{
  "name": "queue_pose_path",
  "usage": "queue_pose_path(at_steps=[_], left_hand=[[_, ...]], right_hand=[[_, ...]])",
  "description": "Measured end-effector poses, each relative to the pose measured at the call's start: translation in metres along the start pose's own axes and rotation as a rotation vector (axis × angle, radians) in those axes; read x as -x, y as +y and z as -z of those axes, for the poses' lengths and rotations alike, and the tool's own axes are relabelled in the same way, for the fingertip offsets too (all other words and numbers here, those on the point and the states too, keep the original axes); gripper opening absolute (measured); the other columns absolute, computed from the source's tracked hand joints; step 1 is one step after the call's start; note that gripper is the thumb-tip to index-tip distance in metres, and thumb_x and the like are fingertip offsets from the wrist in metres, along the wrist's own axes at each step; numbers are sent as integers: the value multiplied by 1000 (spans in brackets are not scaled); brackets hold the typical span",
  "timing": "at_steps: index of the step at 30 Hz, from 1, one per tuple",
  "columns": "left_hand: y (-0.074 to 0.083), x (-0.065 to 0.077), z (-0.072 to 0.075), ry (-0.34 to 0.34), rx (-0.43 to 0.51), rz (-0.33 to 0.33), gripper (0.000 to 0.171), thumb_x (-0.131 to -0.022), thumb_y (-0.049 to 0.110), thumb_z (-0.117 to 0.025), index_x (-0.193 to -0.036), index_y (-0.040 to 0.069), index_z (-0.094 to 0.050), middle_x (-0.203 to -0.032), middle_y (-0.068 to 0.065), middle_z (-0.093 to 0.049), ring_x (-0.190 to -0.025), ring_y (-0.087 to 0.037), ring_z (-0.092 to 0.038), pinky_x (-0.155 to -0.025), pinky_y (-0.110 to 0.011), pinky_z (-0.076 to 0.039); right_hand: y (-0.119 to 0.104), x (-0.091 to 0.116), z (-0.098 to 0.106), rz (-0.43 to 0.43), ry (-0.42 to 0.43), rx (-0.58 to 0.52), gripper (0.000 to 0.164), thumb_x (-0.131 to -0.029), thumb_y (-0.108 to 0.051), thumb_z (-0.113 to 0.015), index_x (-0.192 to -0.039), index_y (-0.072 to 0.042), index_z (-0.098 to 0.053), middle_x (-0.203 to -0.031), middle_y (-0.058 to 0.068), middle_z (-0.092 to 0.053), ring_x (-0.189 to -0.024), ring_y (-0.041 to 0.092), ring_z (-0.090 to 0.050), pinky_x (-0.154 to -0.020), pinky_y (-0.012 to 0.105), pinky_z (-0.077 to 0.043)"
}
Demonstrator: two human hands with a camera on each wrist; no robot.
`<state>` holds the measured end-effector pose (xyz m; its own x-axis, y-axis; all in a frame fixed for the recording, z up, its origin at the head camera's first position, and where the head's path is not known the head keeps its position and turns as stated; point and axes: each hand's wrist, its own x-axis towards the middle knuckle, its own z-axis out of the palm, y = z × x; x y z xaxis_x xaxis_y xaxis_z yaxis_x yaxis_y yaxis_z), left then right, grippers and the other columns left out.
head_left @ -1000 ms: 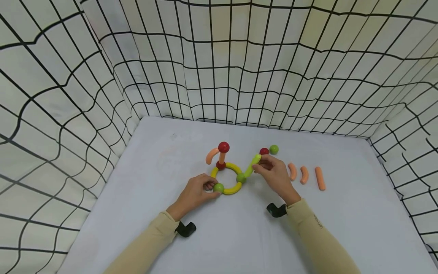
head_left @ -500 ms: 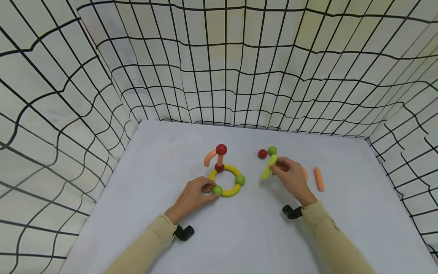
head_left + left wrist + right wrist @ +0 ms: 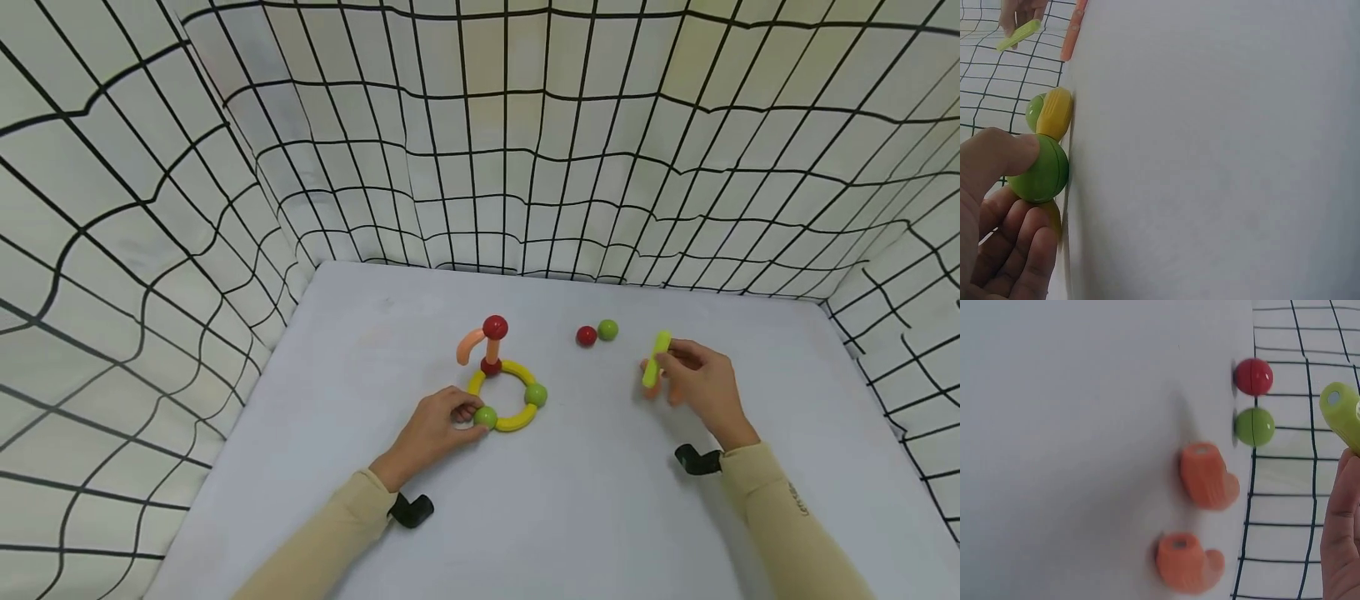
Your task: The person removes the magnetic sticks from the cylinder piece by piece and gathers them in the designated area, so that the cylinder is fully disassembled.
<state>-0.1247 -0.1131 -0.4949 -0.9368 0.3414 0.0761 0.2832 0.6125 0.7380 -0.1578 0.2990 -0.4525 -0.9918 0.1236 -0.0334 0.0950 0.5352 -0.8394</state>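
Thumb and fingers of my left hand [image 3: 438, 429] pinch a green ball [image 3: 486, 417], which joins yellow curved rods [image 3: 516, 422] into a ring on the table. Another green ball [image 3: 536, 394] and a red ball [image 3: 491, 367] also sit in this ring. From the red one rises a short orange rod, topped by a second red ball [image 3: 495, 327] with a curved orange rod [image 3: 469, 345] hanging off its side. To the right, my right hand [image 3: 708, 383] pinches a straight yellow-green rod [image 3: 657, 358], raised above two curved orange rods [image 3: 1209, 478] in the right wrist view.
A loose red ball [image 3: 587, 336] and a loose green ball [image 3: 608, 330] lie side by side towards the back. Black netting [image 3: 480, 150] over white walls surrounds the white table [image 3: 585, 517]. Orange pieces [image 3: 1072, 34] appear top left in the left wrist view.
The yellow-green rod was at the ring's right green ball a second ago; my right hand has carried it off to the right, over the curved orange rods. My left hand keeps its place.
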Motion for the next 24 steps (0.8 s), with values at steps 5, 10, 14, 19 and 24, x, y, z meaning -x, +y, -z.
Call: queue_pose_path(at_steps=[5, 10, 14, 19, 24], left_hand=[[1, -4, -4, 5, -2, -5, 31, -84, 19, -87, -110, 8, -75, -99, 1, -70, -87, -8, -64, -81, -22, -59], [2, -6, -4, 8, -1, -12, 30, -84, 19, -87, -109, 8, -75, -98, 0, -70, -87, -9, -65, -81, -23, -59], [2, -6, -4, 0, -2, -21, 30, -84, 19, -86, -109, 7, -75, -98, -1, -70, -87, -10, -65, -82, -24, -59], [0, -5, -4, 2, -13, -20, 30, -84, 20, -87, -109, 8, -75, -99, -1, -70, -87, -9, -65, -81, -23, -59], [-2, -2, -3, 12, -13, -9, 30, -83, 21, -87, -108, 9, -75, -98, 1, -71, -87, -9, -67, -82, -22, -59]], right_hand=[[7, -5, 18, -14, 35, 46, 56, -99, -46, -66, -139, -7, -62, -101, -27, -61, -93, -12, -59, -78, 6, -47], [19, -10, 29, -58, 44, 69, 59, -98, -48, -66, -139, -6, -61, -98, -27, -62, -85, -11, -63, -78, 9, -47], [32, -11, 39, -91, 53, 76, 63, -98, -50, -65, -141, -5, -59, -100, -27, -59, -87, -13, -59, -76, 5, -49], [43, -11, 51, -108, 62, 122, 64, -99, -52, -62, -141, -4, -60, -98, -28, -58, -85, -13, -58, -73, 7, -49], [53, -10, 59, -146, 54, 198, 65, -101, -53, -59, -144, -4, -59, -109, -9, -66, -79, -9, -58, -71, 14, -48]])
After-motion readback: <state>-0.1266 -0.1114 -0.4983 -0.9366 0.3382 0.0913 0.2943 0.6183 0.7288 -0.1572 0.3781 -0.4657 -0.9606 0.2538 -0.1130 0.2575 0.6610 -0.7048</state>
